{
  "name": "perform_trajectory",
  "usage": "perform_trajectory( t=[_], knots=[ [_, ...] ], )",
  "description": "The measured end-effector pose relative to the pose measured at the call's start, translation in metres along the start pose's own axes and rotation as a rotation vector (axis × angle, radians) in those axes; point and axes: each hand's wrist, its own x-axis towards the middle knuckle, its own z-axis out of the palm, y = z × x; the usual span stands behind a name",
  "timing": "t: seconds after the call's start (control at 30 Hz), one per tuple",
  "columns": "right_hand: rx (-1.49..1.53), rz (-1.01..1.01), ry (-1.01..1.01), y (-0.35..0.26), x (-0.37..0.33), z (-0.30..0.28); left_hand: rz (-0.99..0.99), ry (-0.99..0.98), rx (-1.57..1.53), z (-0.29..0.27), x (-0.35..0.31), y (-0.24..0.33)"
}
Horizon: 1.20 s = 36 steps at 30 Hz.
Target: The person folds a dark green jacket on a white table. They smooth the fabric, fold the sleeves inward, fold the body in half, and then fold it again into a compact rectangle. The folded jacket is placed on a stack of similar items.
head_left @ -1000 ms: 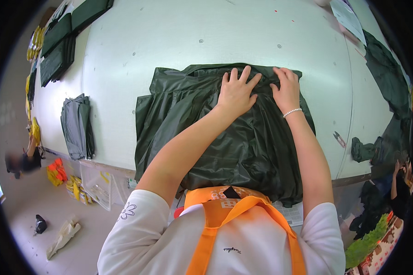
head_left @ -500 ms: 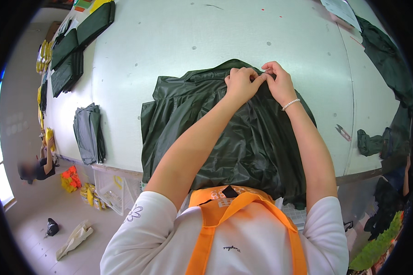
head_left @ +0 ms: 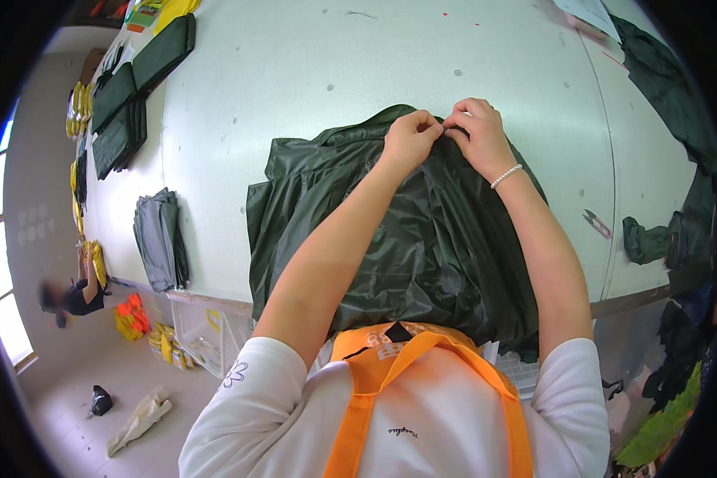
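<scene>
A dark green, shiny rain jacket [head_left: 390,271] lies spread and creased on the pale table [head_left: 247,72] in front of me. A toothed zipper edge runs down its right side. At the garment's far edge, my left hand [head_left: 410,143] pinches the fabric between thumb and fingers. Just beside it, my right hand [head_left: 479,135], with a beaded bracelet at the wrist, grips the same edge with thumb and forefinger. The fingertips of both hands nearly meet there. Whether something small is between them cannot be made out.
Thread snips [head_left: 597,224] lie right of the jacket. Folded grey pieces [head_left: 161,239] sit on the left, with dark green folded bundles [head_left: 119,123] beyond. More dark green fabric [head_left: 661,88] lies along the right edge. Another person [head_left: 84,299] handles something yellow at far left.
My left hand's fingers have straightened into a finer pinch at the jacket's edge. The right hand has shifted slightly upward, still at the same spot. The view has turned a little.
</scene>
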Motion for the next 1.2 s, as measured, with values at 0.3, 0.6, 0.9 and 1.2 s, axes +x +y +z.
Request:
perform_trajectory(
  t=[0.3, 0.6, 0.9, 1.2],
  knots=[
    [-0.016, 0.110, 0.176, 0.025, -0.014, -0.014, 0.152, 0.390, 0.730, -0.051, -0.026, -0.002],
    [-0.108, 0.247, 0.154, 0.046, -0.038, -0.012, -0.128, 0.427, 0.583, -0.120, -0.048, -0.057],
    [-0.505, 0.641, -0.096, 0.142, -0.167, -0.156, -0.421, 0.704, 0.494, -0.239, -0.122, -0.153],
    [-0.493, 0.675, -0.166, 0.124, -0.270, -0.171, -0.600, 0.124, -0.411, -0.216, -0.149, -0.123]
  ],
)
